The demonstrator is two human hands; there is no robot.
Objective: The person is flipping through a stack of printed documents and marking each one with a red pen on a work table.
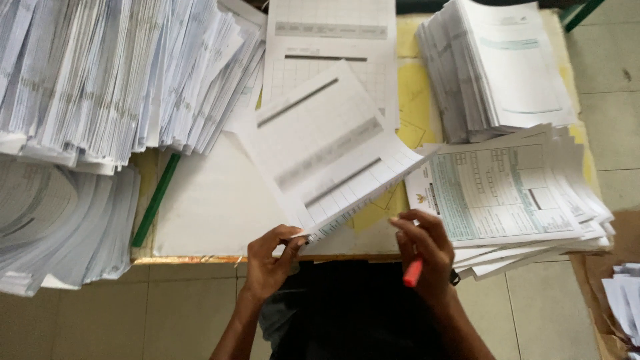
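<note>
- Left hand [270, 257], lower centre of the frame: thumb and fingers pinched on the near corner of a thin sheaf [327, 150] of lined forms. The sheaf is lifted off the table [213, 200] and fans up and away toward the centre of the frame.
- Right hand [427, 250], just right of the left: fingers curled around a red pen [413, 272], gripped low in the palm with its end pointing down. The fingertips touch the near left edge of the form stack [513, 193] at centre right.
- The sheaf sits between the two hands, near corner at the table edge, far edge blurred, so it appears to be in motion.
- Form stack: loose and splayed, with lower sheets jutting past the table's near edge at right.
- Upper right: a second stack [493, 60], leaning and fanned.
- Upper centre: flat gridded sheets [333, 47] on a yellow folder [413, 100].
- Left side: tall fanned piles [113, 73] overhanging the table; a green ruler [155, 200] lies beneath them.
- Lower right corner: more papers [623, 300] off the table.
- Risk, as judged: the sheaf is held by one corner only, so sheets could slip out or crease if it swings.
- Risk: the jutting sheets at right could slide to the floor if the right hand nudges them.
- Risk: the pen, if uncapped (cannot tell), could mark a form.
</note>
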